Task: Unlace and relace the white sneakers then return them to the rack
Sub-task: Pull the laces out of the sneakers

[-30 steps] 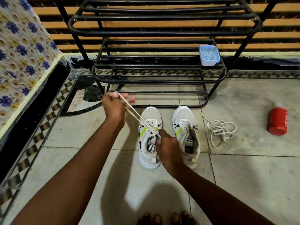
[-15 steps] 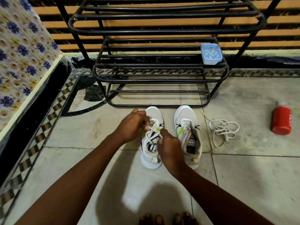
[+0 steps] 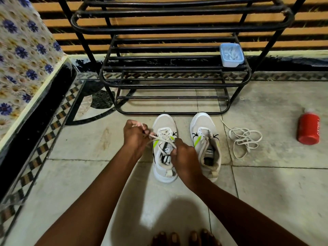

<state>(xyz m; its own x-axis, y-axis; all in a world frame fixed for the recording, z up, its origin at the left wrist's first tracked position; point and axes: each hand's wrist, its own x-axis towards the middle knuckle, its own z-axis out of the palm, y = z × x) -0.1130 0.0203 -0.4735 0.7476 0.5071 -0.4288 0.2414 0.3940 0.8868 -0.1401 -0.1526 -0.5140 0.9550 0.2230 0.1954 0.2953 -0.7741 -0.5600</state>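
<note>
Both hands, left hand (image 3: 135, 133) and right hand (image 3: 182, 153), pinch the limp lace (image 3: 160, 139) over the left sneaker (image 3: 164, 148); it is best held near its tips.

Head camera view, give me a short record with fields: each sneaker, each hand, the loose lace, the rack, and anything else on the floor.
left sneaker: on floor tiles, partly laced
right sneaker: beside it, no lace, tongue loose
left hand: fingers grip a lace end left of the left sneaker
right hand: pinches the lace over the left sneaker's opening
loose lace: tangled on floor, right of right sneaker
rack: black metal; holds blue container
red bottle: on floor, far right
</note>
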